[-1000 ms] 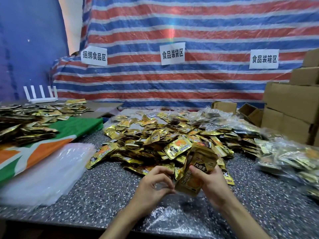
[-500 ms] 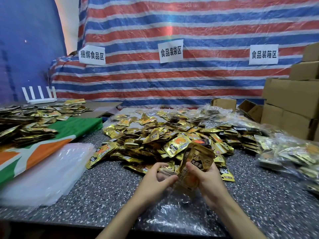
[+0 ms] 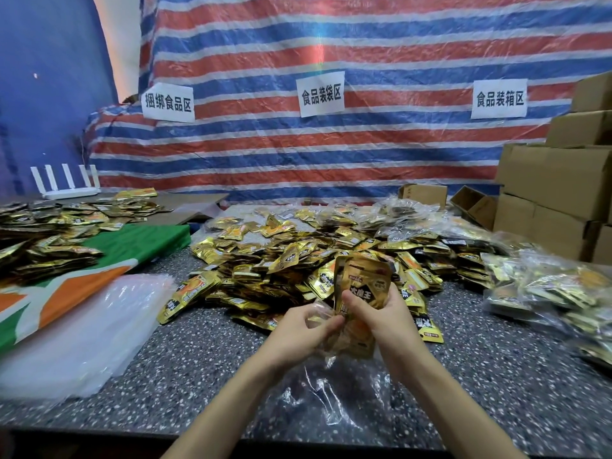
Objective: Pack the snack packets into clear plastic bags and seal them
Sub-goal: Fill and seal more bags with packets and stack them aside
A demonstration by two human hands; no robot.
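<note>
Soft, even light is thrown from above; hardly a shadow is cast on the speckled counter. A faint rainbow flare is caught down the striped tarp. Glints are thrown off the gold packets and the clear bag at the counter's near edge. The cardboard boxes are bowed by wide-angle distortion, and the corners are slightly softened.

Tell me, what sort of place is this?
Probably a small food-packing workshop. A heap of gold foil snack packets lies on the speckled grey table, stacked brown cardboard boxes wait at the right, and white paper signs on the striped tarpaulin mark work zones; the middle one reads as a food-bagging area.
</note>
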